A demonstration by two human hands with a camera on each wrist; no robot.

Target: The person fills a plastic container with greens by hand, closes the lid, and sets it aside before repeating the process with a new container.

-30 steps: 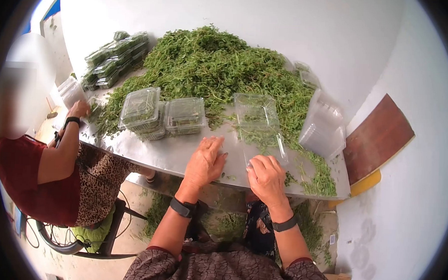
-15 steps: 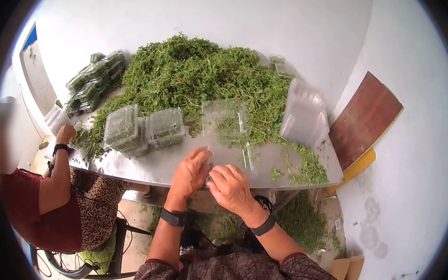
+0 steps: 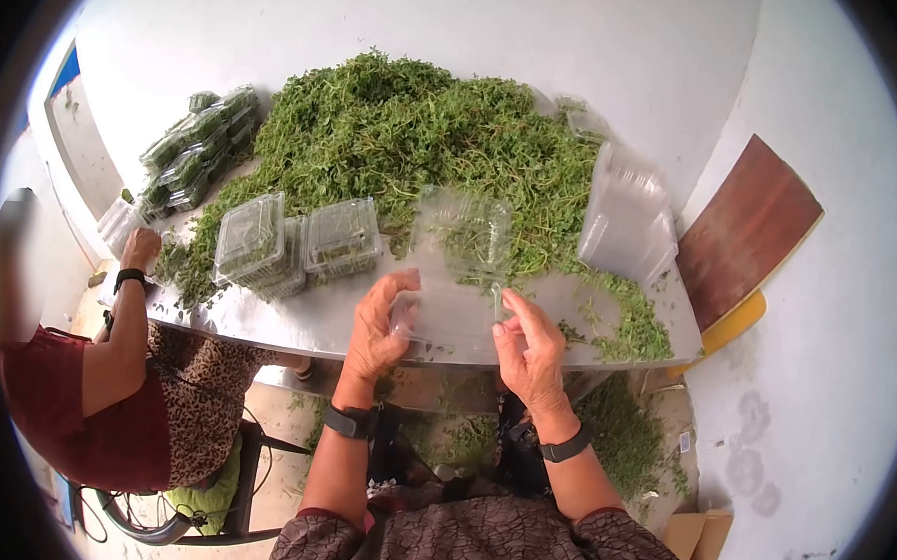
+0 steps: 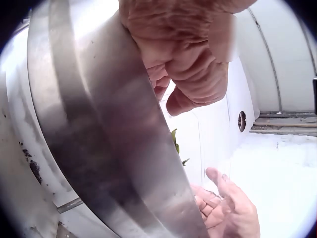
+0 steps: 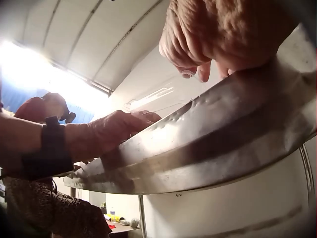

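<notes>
A clear plastic clamshell box (image 3: 461, 226) lies unfolded at the table's front, its far half against the greens. My left hand (image 3: 382, 322) holds the near half by its left side, thumb toward the middle. At the opposite side my right hand (image 3: 528, 349) pinches the edge between thumb and fingers. In the right wrist view, the clear plastic (image 5: 153, 99) shows between both hands, just above the metal rim. Behind the box rises a large heap of leafy green stems (image 3: 404, 148).
Filled clear boxes (image 3: 250, 236) stand left of my hands, with more stacked (image 3: 199, 149) farther back. Nested empty boxes (image 3: 629, 218) lean at the right on the metal table (image 3: 266, 322). Another person (image 3: 88, 394) sits at the left. A brown board (image 3: 751, 233) leans by the wall.
My hands came together near the table edge, then spread apart with the clear box's near half between them. The other person's hand stays near the small boxes at the left.
</notes>
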